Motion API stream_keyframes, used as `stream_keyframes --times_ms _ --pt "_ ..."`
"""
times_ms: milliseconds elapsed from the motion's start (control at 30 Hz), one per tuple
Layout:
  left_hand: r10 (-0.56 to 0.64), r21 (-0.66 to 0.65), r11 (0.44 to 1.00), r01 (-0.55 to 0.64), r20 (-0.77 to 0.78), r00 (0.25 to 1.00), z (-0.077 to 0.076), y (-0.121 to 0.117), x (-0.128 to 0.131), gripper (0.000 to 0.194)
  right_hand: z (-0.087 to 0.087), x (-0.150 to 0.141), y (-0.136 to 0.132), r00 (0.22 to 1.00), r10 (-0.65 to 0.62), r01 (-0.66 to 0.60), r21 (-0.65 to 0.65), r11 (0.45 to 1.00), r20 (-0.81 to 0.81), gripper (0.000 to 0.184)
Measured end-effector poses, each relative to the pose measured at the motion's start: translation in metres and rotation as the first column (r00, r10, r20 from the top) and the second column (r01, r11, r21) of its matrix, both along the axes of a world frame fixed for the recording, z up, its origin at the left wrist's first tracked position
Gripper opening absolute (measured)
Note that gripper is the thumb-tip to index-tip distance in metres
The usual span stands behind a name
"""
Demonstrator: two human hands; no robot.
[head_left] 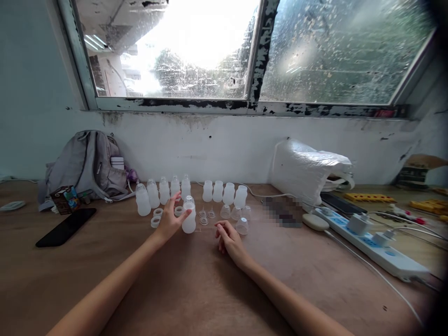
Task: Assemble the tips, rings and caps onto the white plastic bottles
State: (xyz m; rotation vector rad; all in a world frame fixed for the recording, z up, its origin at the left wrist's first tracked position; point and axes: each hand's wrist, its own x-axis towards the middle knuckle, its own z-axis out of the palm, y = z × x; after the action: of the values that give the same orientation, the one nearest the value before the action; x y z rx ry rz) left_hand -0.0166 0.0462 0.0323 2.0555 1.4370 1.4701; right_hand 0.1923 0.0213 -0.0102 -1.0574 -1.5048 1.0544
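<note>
A capped baby bottle (pixel 189 221) of frosted white stands upright on the table in front of me. My left hand (pixel 171 218) is at its left side with fingers spread, and the thumb overlaps the bottle; I cannot tell if it touches. My right hand (pixel 229 240) rests low over the table, fingers loosely bent, nothing visible in them. Beside it sits a clear dome cap (pixel 241 227), with several more caps (pixel 225 212) behind. Clear nipples (pixel 203 220) lie between the hands. White collar rings (pixel 155 221) lie left of my left hand, one partly behind it.
Several capped bottles (pixel 143 200) stand back left; several open bottles (pixel 228 192) stand back right. A black phone (pixel 66 227) and grey backpack (pixel 86 163) are left. Right are a white bag (pixel 301 168), a power strip (pixel 374 242) with cables, and a pale oval object (pixel 315 222).
</note>
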Motion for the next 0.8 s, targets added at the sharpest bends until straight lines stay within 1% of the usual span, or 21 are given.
stream_keyframes --times_ms 33,100,167,233,300,367,433,533,567,633,700,800 --pt "0.008 0.033 0.999 -0.007 -0.028 1.0 0.011 0.001 0.001 0.058 0.0 0.0 0.0 1.0 0.001 -0.001 0.002 1.0 0.0 0.029" --pt "-0.011 0.033 0.999 0.014 -0.116 0.993 0.03 0.006 0.001 0.06 -0.001 0.0 0.001 1.0 0.004 -0.004 0.008 1.0 -0.001 0.028" --pt "-0.066 -0.027 0.998 0.062 -0.236 0.969 0.044 0.012 0.0 0.061 -0.001 0.0 0.001 1.0 0.006 -0.006 0.008 1.0 -0.001 0.028" --pt "-0.146 -0.111 0.987 0.113 -0.366 0.919 0.055 0.018 -0.002 0.053 -0.001 0.0 0.001 1.0 0.005 -0.005 0.008 1.0 0.004 0.028" --pt "-0.198 -0.172 0.976 0.132 -0.461 0.865 0.067 0.024 -0.004 0.043 -0.001 -0.001 0.001 1.0 0.007 -0.007 0.014 1.0 0.014 0.028" --pt "-0.191 -0.183 0.977 0.112 -0.504 0.842 0.081 0.033 -0.004 0.041 -0.001 -0.001 0.001 1.0 0.015 -0.015 0.022 1.0 0.027 0.027" --pt "-0.147 -0.17 0.983 0.068 -0.514 0.845 0.097 0.047 0.0 0.042 -0.001 -0.001 0.0 0.999 0.019 -0.02 0.03 0.999 0.039 0.027" --pt "-0.101 -0.146 0.989 0.022 -0.559 0.823 0.117 0.077 0.012 0.044 0.0 -0.001 -0.001 0.999 0.011 -0.014 0.05 0.999 0.051 0.027" --pt "-0.089 -0.145 0.989 0.003 -0.594 0.8 0.12 0.088 0.016 0.044 0.0 0.0 -0.001 0.998 0.008 -0.011 0.055 0.998 0.054 0.027" --pt "-0.061 -0.144 0.989 -0.042 -0.643 0.764 0.121 0.111 0.025 0.043 0.0 0.001 -0.001 0.998 0.001 -0.005 0.059 0.998 0.067 0.026" --pt "-0.043 -0.15 0.986 -0.075 -0.662 0.748 0.115 0.131 0.033 0.042 0.001 0.003 -0.001 0.996 -0.014 0.008 0.064 0.998 0.093 0.026" --pt "-0.011 -0.155 0.98 -0.128 -0.678 0.735 0.1 0.153 0.04 0.04 0.001 0.004 -0.002 0.988 -0.037 0.023 0.095 0.995 0.148 0.027"
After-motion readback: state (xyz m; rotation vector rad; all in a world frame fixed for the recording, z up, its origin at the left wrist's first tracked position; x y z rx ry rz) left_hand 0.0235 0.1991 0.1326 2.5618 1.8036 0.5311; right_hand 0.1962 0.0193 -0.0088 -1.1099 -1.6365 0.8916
